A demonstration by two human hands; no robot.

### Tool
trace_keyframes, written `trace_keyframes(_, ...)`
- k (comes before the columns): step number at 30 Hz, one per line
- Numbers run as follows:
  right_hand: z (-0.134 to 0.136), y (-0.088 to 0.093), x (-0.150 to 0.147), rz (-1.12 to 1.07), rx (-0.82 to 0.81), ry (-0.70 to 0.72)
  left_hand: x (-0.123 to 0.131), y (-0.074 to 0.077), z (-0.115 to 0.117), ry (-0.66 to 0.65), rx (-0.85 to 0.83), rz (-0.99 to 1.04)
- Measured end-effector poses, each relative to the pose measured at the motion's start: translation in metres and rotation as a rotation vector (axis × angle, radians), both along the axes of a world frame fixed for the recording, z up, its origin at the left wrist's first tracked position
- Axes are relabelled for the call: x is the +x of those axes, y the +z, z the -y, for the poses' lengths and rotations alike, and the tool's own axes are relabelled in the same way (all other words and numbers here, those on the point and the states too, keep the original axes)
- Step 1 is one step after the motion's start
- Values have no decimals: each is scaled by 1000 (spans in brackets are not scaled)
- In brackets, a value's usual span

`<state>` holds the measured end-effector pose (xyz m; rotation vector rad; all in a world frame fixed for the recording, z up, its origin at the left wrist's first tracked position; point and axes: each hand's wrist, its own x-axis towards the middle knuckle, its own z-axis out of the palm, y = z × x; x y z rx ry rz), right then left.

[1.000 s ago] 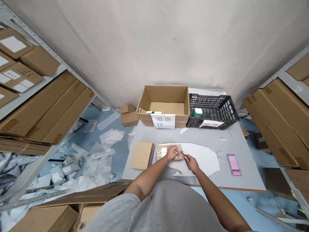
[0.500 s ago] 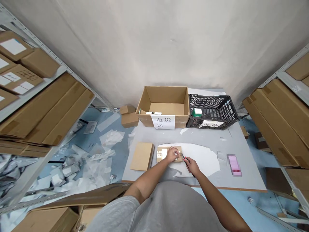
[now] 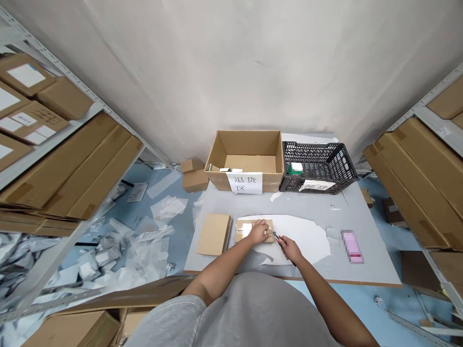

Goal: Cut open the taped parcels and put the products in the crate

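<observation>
A small cardboard box (image 3: 246, 230) with a white label and shiny tape lies flat on the table, partly over a white sheet (image 3: 304, 236). My left hand (image 3: 259, 232) rests on its right half, fingers curled down and gripping it. My right hand (image 3: 290, 248) is wrapped round a slim black-and-red utility knife (image 3: 277, 236). The metal tip of the knife points at the box's right end; whether it touches cannot be made out. Left of this box lies a larger plain cardboard box (image 3: 213, 234).
Behind stand an open carton (image 3: 249, 182) with a paper sign and a black plastic crate (image 3: 314, 185) holding a green-and-white box (image 3: 295, 168). A blurred pink item (image 3: 351, 246) lies at right. Loaded shelves flank the table (image 3: 372, 262); wrapping litters the left floor.
My left hand has gone from a raised pinch at the box's right end to lying over the box. The knife tip has shifted slightly right and down with my right hand.
</observation>
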<state>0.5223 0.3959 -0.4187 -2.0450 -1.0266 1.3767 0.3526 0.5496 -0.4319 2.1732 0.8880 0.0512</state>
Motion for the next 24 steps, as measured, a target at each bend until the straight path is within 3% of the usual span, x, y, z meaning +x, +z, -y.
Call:
trace_keyframes(4, -2, 5, -3, -18, -28, -20, 1, -5, -2, 96, -93, 64)
trace_keyframes(10, 13, 4, -4, -37, -8, -14, -1, -8, 3, 110, -132, 108)
trace_keyframes(15, 23, 0, -3, 53, 19, 8, 0, 0, 5, 61, -26, 46)
trace_keyframes(20, 14, 1, -5, 38, 13, -51, 0, 17, 7, -85, 141, -46)
trace_keyframes(24, 9, 4, -3, -47, 45, -102, -23, 25, 7, -126, 221, -111)
